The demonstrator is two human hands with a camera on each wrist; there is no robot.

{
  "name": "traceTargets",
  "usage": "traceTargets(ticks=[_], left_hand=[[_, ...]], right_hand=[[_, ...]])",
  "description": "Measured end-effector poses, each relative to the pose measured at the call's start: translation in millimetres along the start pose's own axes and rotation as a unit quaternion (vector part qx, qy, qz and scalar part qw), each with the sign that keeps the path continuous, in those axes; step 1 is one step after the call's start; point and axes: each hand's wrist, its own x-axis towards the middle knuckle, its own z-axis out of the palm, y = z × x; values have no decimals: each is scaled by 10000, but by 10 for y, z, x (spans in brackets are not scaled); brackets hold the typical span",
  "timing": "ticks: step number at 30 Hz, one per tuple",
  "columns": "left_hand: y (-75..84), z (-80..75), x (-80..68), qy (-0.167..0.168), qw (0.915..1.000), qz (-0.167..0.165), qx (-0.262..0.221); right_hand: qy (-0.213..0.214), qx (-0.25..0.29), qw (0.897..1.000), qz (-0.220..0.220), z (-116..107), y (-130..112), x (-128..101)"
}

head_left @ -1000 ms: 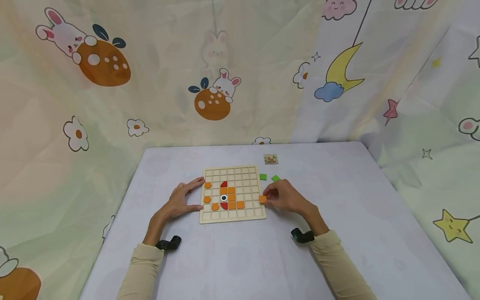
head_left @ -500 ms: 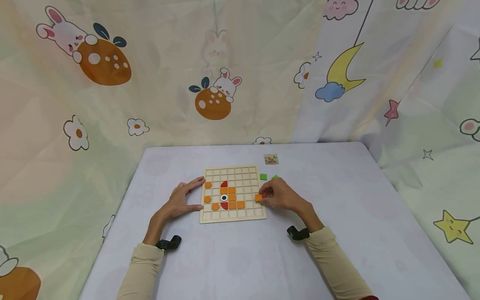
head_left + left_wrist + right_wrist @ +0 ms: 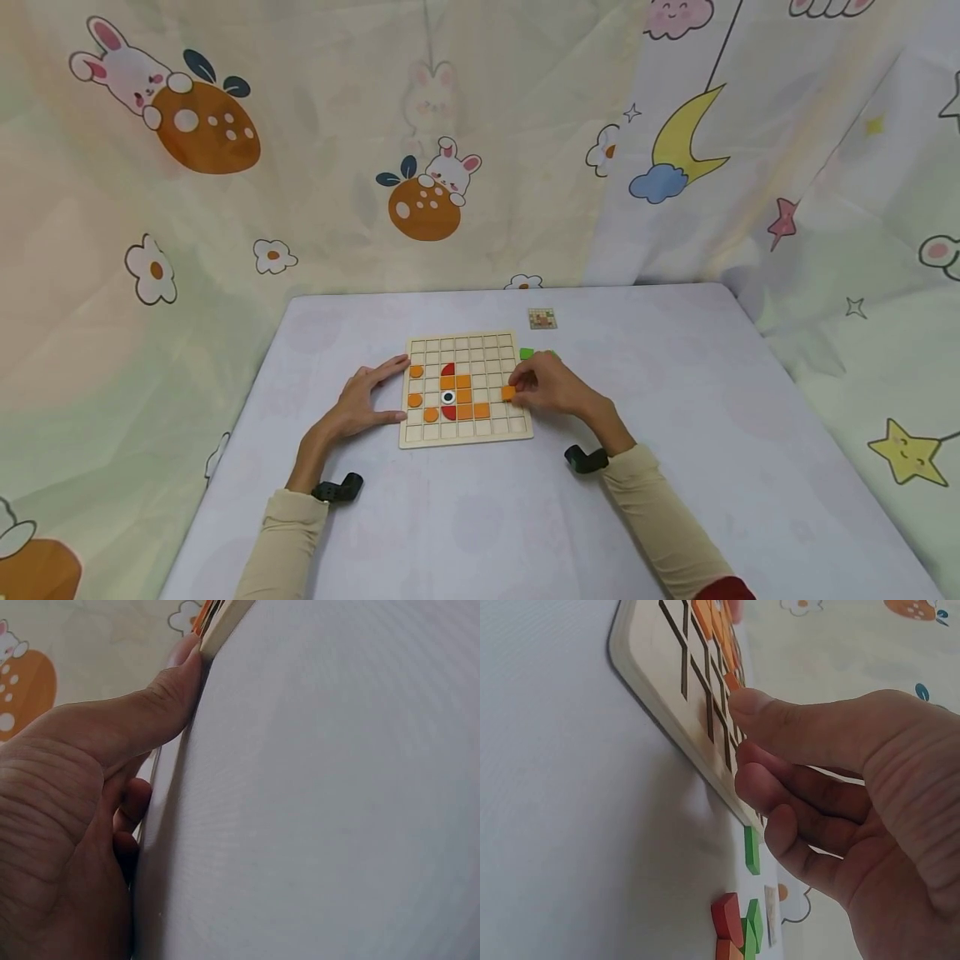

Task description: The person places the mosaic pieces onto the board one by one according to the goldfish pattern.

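- Right now the right hand [image 3: 551, 390] pinches an orange square tile [image 3: 508, 392] between thumb and fingertips, over the right-hand columns of the wooden grid board [image 3: 465, 434], roughly midway down it.
- No brand, label or readable writing shows anywhere; the small picture card [image 3: 542, 317] beyond the board is too tiny to make out.
- Already seated in the board's cells are flat pieces: orange squares [image 3: 463, 395], three orange discs [image 3: 415, 399] down the left side, two red half-rounds [image 3: 448, 368] and a black-and-white ring piece [image 3: 447, 397].
- The left hand [image 3: 360, 404] lies open against the board's left edge, fingers straight, thumb pressed to the near corner.
- Loose green tiles [image 3: 527, 353] lie on the tabletop [image 3: 712, 400] just beyond the right hand, partly hidden by it; the right wrist view shows green tiles [image 3: 751, 850] and a red one [image 3: 727, 918] beside the board's edge.
- The board is pale wood with dark scored grid lines and rounded corners; the tabletop wears a smooth pale lilac cloth.
- Behind hangs a curtain [image 3: 225, 208] printed with rabbits, flowers, moon and stars.
- Both arms wear beige sleeves [image 3: 660, 517], with black wrist mounts [image 3: 337, 487].
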Motion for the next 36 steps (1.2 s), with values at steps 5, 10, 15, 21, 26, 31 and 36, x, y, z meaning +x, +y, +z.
traceTargets(ticks=[5,10,15,21,26,31,36], left_hand=[[0,4,-12,27,10000,17,-14],[-2,11,-15,30,10000,-39,-21],[-17,20,1,59,10000,-2,-16],[-41,12,12,73,9999,97,35],[-37,-2,13,61,9999,114,-38],[-46,13,9,74,9999,145,14],[-50,21,12,74,9998,163,43]], right_hand=[[43,7,10000,-23,24,-3,58],[75,67,9999,-44,46,-23,108],[33,94,9999,-47,61,-51,159],[-64,160,9998,-107,74,-86,213],[-142,190,9994,-253,86,-114,247],[-208,219,9992,-250,104,-136,278],[-326,181,9991,-178,123,-150,305]])
